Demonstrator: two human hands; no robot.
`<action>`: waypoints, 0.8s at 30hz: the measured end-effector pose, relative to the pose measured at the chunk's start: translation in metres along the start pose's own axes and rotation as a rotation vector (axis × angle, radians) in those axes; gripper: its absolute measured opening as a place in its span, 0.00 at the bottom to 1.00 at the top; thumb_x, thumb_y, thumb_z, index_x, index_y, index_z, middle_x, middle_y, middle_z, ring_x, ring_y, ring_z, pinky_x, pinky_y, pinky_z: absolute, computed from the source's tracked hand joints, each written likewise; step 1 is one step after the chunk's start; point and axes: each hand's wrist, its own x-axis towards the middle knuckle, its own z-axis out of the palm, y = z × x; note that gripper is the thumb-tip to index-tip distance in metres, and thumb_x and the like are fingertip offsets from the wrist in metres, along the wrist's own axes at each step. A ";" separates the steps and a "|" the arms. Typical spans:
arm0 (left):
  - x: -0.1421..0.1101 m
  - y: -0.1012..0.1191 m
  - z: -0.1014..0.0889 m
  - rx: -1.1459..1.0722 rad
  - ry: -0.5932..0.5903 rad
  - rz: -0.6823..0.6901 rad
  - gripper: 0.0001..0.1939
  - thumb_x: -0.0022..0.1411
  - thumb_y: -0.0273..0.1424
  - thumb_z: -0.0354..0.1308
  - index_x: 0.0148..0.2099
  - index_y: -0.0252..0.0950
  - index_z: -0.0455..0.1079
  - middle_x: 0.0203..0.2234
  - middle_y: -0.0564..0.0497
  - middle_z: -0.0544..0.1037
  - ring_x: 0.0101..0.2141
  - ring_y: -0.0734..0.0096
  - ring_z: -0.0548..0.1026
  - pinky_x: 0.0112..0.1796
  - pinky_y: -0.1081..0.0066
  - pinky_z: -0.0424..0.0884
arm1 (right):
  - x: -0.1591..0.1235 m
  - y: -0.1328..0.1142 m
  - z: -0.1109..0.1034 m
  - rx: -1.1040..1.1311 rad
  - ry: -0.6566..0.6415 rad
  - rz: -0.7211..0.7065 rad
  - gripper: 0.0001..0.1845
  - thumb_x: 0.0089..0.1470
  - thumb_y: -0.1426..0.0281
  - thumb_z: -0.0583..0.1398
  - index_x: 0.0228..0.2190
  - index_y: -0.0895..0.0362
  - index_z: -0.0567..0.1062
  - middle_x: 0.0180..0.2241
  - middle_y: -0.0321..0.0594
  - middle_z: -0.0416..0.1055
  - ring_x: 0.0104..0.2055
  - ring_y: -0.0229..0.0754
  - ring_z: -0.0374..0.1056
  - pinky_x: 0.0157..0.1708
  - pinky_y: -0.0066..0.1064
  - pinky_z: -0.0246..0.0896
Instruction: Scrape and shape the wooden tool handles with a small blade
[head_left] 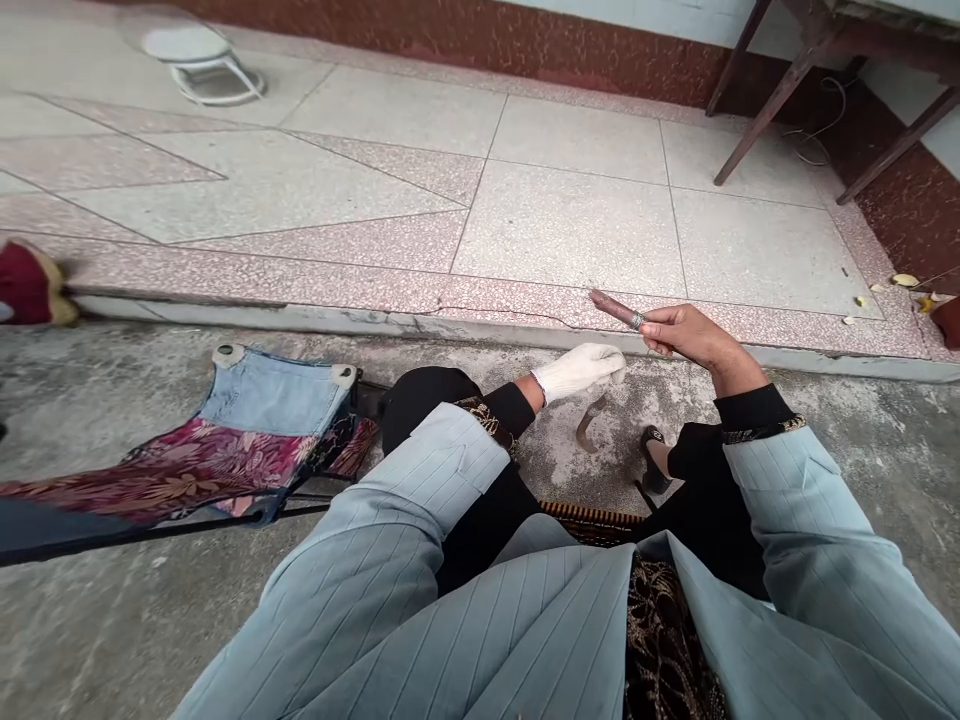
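Note:
My right hand [694, 335], bare, is closed at the banded end of a short brown wooden handle [613, 308]. Silvery wire or a metal ring wraps the handle beside my fingers, and its other end points up and left over the step edge. My left hand [581, 372] wears a white knitted glove and is held just below and left of the handle, apart from it. Its fingers are curled together; whatever they may hold is hidden. Below that glove a curved brown blade-like piece [590, 425] shows against the concrete; I cannot tell whether it is attached to anything.
In front runs a low step with a cracked terrazzo edge [510, 312]. A folding chair [247, 430] with patterned cloth stands at my left. Farther off are a white stool [217, 75], a red object [34, 285] and a wooden table [776, 110] with slanting legs.

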 end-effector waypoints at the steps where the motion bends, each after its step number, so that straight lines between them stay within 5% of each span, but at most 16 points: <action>1: 0.000 0.001 0.000 0.087 0.011 0.000 0.18 0.71 0.40 0.51 0.33 0.34 0.71 0.25 0.53 0.71 0.25 0.75 0.65 0.29 0.73 0.61 | 0.002 0.006 -0.001 -0.002 0.025 0.023 0.23 0.50 0.51 0.69 0.23 0.57 0.74 0.20 0.33 0.66 0.21 0.32 0.57 0.23 0.29 0.49; 5: 0.003 0.004 0.000 0.417 0.069 -0.013 0.17 0.71 0.38 0.50 0.32 0.36 0.70 0.26 0.52 0.75 0.28 0.70 0.69 0.33 0.69 0.60 | 0.004 0.025 -0.002 0.091 0.077 0.097 0.23 0.44 0.51 0.71 0.26 0.58 0.76 0.20 0.33 0.67 0.20 0.32 0.57 0.22 0.28 0.50; 10: 0.004 0.003 0.002 0.724 0.041 -0.124 0.19 0.74 0.41 0.48 0.42 0.37 0.76 0.34 0.47 0.82 0.35 0.62 0.76 0.32 0.67 0.58 | 0.009 0.047 0.003 0.197 0.109 0.172 0.25 0.41 0.49 0.72 0.27 0.58 0.76 0.21 0.34 0.67 0.20 0.32 0.57 0.21 0.28 0.50; 15: 0.004 -0.006 0.008 1.024 -0.110 -0.132 0.21 0.75 0.40 0.47 0.51 0.38 0.79 0.36 0.42 0.83 0.34 0.58 0.78 0.29 0.67 0.55 | 0.017 0.058 0.021 -0.376 0.125 0.295 0.15 0.57 0.58 0.66 0.34 0.58 0.82 0.24 0.40 0.71 0.25 0.37 0.62 0.26 0.31 0.53; 18: 0.003 -0.008 0.007 1.093 -0.221 -0.085 0.19 0.74 0.39 0.49 0.44 0.37 0.80 0.32 0.41 0.82 0.30 0.59 0.76 0.29 0.67 0.55 | 0.014 0.054 0.031 -0.662 -0.230 0.316 0.10 0.57 0.65 0.67 0.28 0.58 0.82 0.24 0.42 0.73 0.26 0.39 0.62 0.27 0.33 0.52; 21: 0.000 -0.006 0.000 0.855 -0.275 0.039 0.15 0.72 0.38 0.53 0.41 0.39 0.79 0.33 0.46 0.82 0.31 0.65 0.76 0.31 0.69 0.59 | 0.005 0.046 0.023 -0.499 -0.657 0.284 0.12 0.55 0.59 0.69 0.31 0.56 0.85 0.21 0.36 0.71 0.24 0.38 0.63 0.27 0.31 0.54; 22: 0.000 -0.005 -0.002 0.705 -0.279 0.071 0.14 0.72 0.38 0.53 0.41 0.38 0.79 0.33 0.48 0.82 0.31 0.67 0.75 0.32 0.71 0.60 | 0.002 0.043 0.017 -0.346 -0.742 0.231 0.17 0.55 0.55 0.68 0.37 0.56 0.85 0.22 0.34 0.71 0.24 0.37 0.63 0.27 0.30 0.55; 24: -0.001 -0.003 -0.006 0.388 -0.221 0.067 0.16 0.71 0.41 0.54 0.42 0.37 0.77 0.32 0.50 0.80 0.29 0.71 0.73 0.32 0.73 0.63 | -0.004 0.038 0.006 -0.074 -0.683 0.130 0.26 0.51 0.49 0.70 0.41 0.57 0.84 0.22 0.31 0.70 0.23 0.34 0.60 0.26 0.28 0.53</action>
